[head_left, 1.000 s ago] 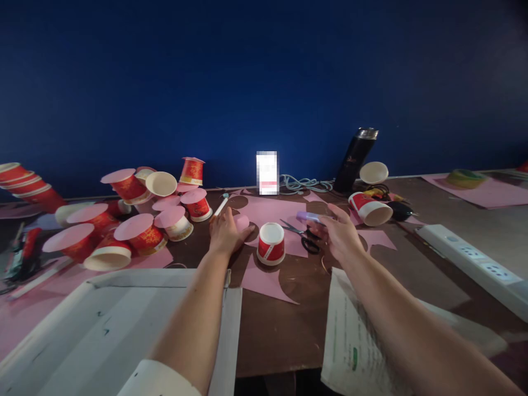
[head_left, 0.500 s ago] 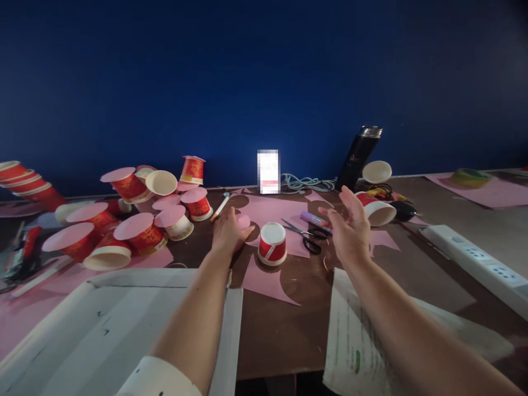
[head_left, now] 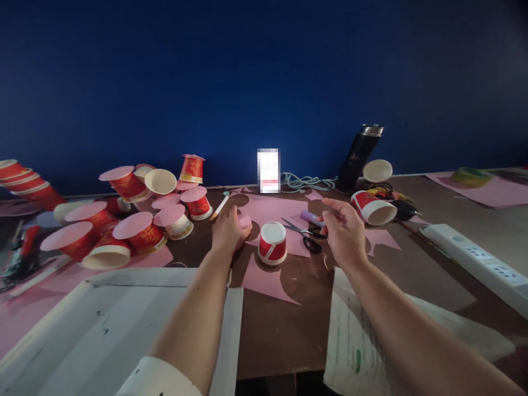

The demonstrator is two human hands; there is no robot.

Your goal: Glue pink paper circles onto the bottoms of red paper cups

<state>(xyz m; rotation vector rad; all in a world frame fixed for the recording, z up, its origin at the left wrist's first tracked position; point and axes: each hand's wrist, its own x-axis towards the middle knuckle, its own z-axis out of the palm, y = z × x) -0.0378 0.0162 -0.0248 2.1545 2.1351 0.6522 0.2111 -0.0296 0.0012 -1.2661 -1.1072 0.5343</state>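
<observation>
My left hand point(head_left: 229, 231) rests low over the table, its fingers curled round a small rounded pink piece point(head_left: 244, 221), probably paper; the grip is partly hidden. To its right, a red and white paper cup point(head_left: 272, 243) stands upside down. My right hand point(head_left: 346, 231) has thumb and fingers drawn in at the right end of a purple tube point(head_left: 310, 218), which lies on the table. Beneath that tube are open scissors point(head_left: 309, 241) with black handles. Pink paper point(head_left: 274, 209) with round cut-outs spreads between the hands.
Several red cups, many with pink paper discs point(head_left: 132, 226), crowd the left. Behind my right hand stand a leaning black flask point(head_left: 358, 159) and a tipped cup point(head_left: 373, 208). A white power strip point(head_left: 478, 264) lies right. A lit, blurred screen point(head_left: 269, 170) stands against the blue wall.
My right hand's spread fingers have drawn together and come in over the purple tube's end. My left hand stays almost where it was, with the pink piece.
</observation>
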